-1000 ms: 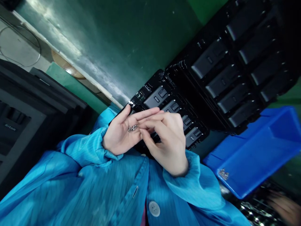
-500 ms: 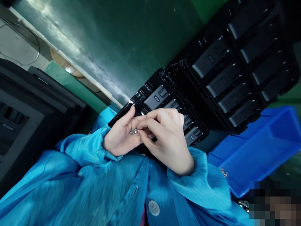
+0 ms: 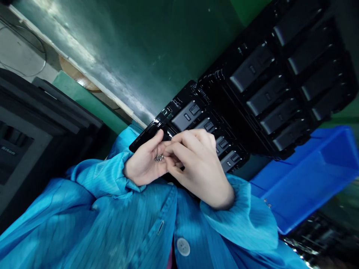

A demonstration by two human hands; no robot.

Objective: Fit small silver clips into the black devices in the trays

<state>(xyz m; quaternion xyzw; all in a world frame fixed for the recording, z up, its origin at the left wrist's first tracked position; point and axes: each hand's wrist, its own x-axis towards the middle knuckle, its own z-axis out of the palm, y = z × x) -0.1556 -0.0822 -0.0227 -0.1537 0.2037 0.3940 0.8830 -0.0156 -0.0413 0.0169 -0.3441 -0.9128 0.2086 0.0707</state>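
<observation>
My left hand [image 3: 144, 164] is turned palm up and cupped, with several tiny silver screws [image 3: 159, 158] lying in the palm. Over its fingers reaches my right hand [image 3: 199, 168], its thumb and fingertips pinched together at the edge of the screws. Whatever the pinch holds is too small or hidden to make out. Just beyond both hands lies a glossy black panel [image 3: 182, 97], partly covered by them. On it sits a row of dark grey rectangular modules [image 3: 186, 116], the nearest visible one marked with a small white label.
A larger black panel stack [image 3: 224, 101] with more grey modules stands at the right. Below it is a blue plastic bin [image 3: 303, 186], with small metal pieces [image 3: 267, 203] near its left edge. Black panels [image 3: 36, 149] stand at the left. The tabletop [image 3: 146, 48] is green.
My right fingertips have drawn closer together and shifted slightly at the screws. The left palm stays nearly where it was, with the screws still in it.
</observation>
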